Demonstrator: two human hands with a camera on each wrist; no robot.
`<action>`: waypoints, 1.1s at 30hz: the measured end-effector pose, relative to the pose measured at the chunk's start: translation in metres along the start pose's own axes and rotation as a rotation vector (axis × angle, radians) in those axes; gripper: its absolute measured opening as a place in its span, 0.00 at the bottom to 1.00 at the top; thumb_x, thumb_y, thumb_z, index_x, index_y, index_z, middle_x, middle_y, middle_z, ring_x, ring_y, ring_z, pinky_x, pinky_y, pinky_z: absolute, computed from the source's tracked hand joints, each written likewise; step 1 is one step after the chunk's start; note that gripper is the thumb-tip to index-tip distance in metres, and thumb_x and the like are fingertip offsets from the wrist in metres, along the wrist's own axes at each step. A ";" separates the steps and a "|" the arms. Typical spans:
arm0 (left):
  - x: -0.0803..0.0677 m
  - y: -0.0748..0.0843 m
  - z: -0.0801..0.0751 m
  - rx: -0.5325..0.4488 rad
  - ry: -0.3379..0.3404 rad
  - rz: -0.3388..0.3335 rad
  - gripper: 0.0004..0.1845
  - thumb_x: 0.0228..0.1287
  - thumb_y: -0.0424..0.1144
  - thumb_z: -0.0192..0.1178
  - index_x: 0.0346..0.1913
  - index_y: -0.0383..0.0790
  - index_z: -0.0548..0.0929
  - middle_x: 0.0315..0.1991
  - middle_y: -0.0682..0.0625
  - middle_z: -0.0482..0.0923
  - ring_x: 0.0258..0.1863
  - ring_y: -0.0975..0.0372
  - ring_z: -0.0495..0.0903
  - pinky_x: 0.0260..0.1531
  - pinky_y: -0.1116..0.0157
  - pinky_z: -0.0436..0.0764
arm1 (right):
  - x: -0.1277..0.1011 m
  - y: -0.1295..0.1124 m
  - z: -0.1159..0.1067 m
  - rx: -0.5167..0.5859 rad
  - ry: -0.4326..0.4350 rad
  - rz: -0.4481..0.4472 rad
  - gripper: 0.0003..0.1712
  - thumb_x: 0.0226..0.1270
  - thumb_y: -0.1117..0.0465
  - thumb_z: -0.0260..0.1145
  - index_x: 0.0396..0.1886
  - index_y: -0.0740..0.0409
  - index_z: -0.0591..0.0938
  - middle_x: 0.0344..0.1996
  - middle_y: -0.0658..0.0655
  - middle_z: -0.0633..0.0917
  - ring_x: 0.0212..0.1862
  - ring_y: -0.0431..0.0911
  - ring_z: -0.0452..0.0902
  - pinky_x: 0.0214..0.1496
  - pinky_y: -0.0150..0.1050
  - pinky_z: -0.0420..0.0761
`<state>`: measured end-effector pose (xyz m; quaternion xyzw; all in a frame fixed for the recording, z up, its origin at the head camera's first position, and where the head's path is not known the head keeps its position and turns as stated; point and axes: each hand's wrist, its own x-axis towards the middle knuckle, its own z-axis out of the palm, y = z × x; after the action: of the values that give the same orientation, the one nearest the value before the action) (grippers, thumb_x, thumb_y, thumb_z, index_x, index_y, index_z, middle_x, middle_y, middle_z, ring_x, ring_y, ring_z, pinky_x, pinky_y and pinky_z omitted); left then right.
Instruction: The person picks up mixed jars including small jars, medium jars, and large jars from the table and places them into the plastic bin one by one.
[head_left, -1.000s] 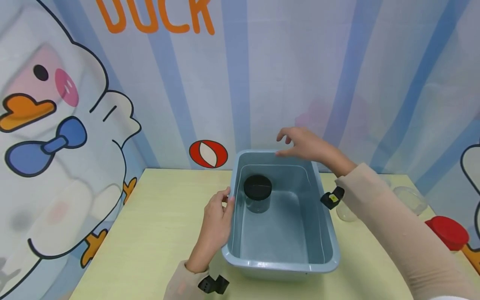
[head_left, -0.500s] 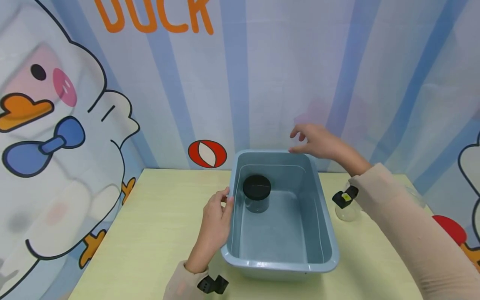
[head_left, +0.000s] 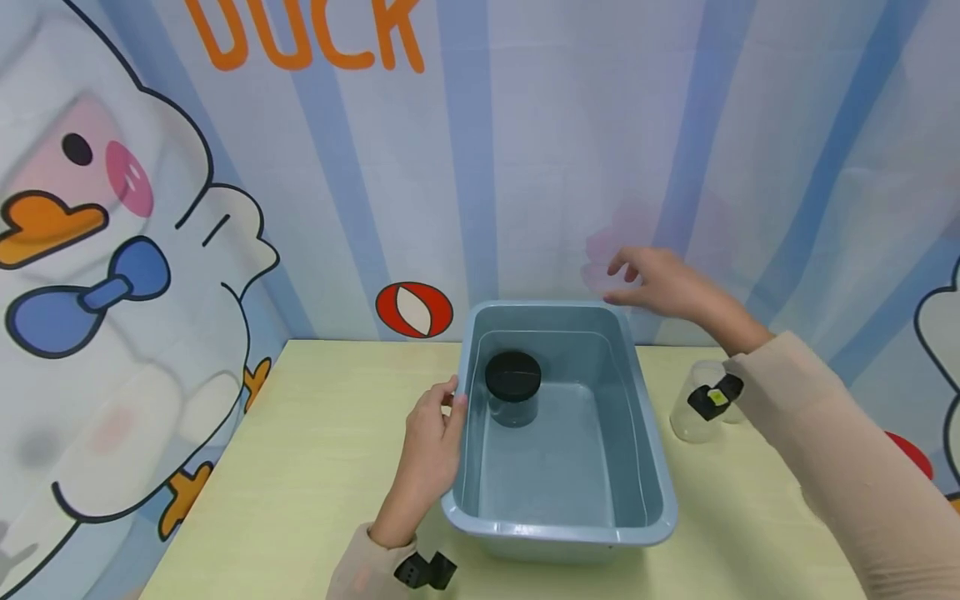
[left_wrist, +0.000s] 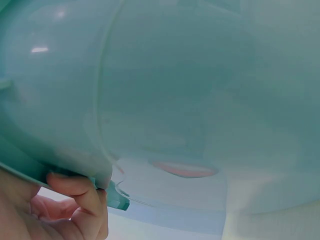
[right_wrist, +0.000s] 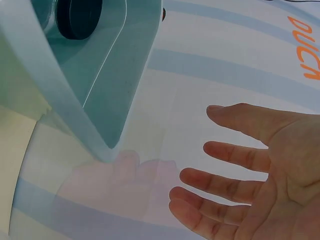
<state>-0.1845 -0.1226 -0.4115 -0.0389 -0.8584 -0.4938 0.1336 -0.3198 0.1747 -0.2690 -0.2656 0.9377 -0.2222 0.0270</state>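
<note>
A blue-grey plastic basin (head_left: 547,533) stands on the table, and inside it, toward the back left, is a clear jar with a black lid (head_left: 513,375). My left hand (head_left: 429,446) holds the basin's left rim; in the left wrist view its curled fingers (left_wrist: 82,200) lie against the edge. Over the basin's back right corner my right hand (head_left: 663,285) is raised with nothing in it. The right wrist view shows that hand's fingers (right_wrist: 225,185) spread apart, away from the basin's corner.
A clear jar (head_left: 692,425) stands right of the basin, partly covered by the wrist camera. A red lid (head_left: 911,454) shows beyond the right sleeve. Close behind the table hangs a striped curtain (head_left: 555,167) with duck prints.
My right hand has moved right, from over the basin's back rim to its back right corner. My left hand, the basin and the black-lidded jar have stayed put.
</note>
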 end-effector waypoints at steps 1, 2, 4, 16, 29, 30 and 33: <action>0.000 0.000 0.000 0.002 0.000 0.000 0.22 0.78 0.38 0.51 0.68 0.29 0.71 0.47 0.40 0.76 0.39 0.54 0.77 0.37 0.59 0.85 | -0.001 0.002 0.000 0.000 0.000 0.004 0.24 0.71 0.58 0.66 0.56 0.71 0.74 0.50 0.74 0.77 0.51 0.65 0.74 0.46 0.59 0.76; 0.000 0.000 0.000 0.002 0.000 -0.001 0.22 0.78 0.38 0.51 0.68 0.29 0.71 0.47 0.40 0.76 0.39 0.54 0.77 0.37 0.59 0.85 | -0.002 0.003 -0.001 -0.004 0.001 0.007 0.24 0.71 0.58 0.66 0.56 0.71 0.74 0.50 0.74 0.77 0.51 0.66 0.74 0.47 0.59 0.76; 0.000 -0.001 0.000 0.000 -0.002 -0.001 0.22 0.78 0.38 0.51 0.68 0.29 0.71 0.47 0.40 0.76 0.38 0.55 0.77 0.37 0.60 0.85 | -0.005 0.008 -0.001 -0.016 0.003 0.012 0.23 0.71 0.58 0.66 0.56 0.72 0.74 0.49 0.74 0.77 0.50 0.65 0.74 0.47 0.59 0.76; 0.000 0.001 -0.001 0.002 -0.008 0.000 0.22 0.78 0.38 0.51 0.67 0.29 0.71 0.46 0.40 0.76 0.38 0.54 0.77 0.37 0.59 0.85 | -0.018 0.036 0.004 -0.050 0.000 0.019 0.21 0.69 0.61 0.66 0.52 0.75 0.76 0.47 0.74 0.79 0.50 0.66 0.75 0.46 0.59 0.77; 0.000 0.000 0.000 -0.004 -0.009 -0.004 0.22 0.78 0.37 0.51 0.68 0.29 0.71 0.47 0.40 0.75 0.38 0.54 0.77 0.38 0.59 0.85 | -0.031 0.060 0.015 -0.089 -0.036 0.079 0.23 0.67 0.61 0.68 0.51 0.76 0.75 0.48 0.75 0.78 0.50 0.67 0.75 0.46 0.60 0.77; 0.000 -0.001 0.000 -0.004 -0.010 -0.004 0.22 0.78 0.37 0.51 0.68 0.29 0.71 0.47 0.40 0.75 0.38 0.54 0.77 0.38 0.59 0.85 | -0.033 0.061 0.016 -0.093 -0.039 0.083 0.23 0.67 0.61 0.68 0.52 0.76 0.74 0.48 0.75 0.78 0.50 0.67 0.75 0.46 0.60 0.77; 0.000 -0.001 0.000 -0.004 -0.008 -0.001 0.22 0.78 0.37 0.51 0.68 0.29 0.71 0.46 0.40 0.75 0.37 0.54 0.77 0.37 0.59 0.85 | -0.037 0.065 0.017 -0.103 -0.050 0.093 0.23 0.68 0.61 0.67 0.52 0.77 0.74 0.48 0.76 0.78 0.50 0.69 0.75 0.46 0.60 0.76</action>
<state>-0.1850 -0.1232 -0.4127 -0.0406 -0.8580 -0.4954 0.1297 -0.3174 0.2360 -0.3149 -0.2281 0.9583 -0.1654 0.0468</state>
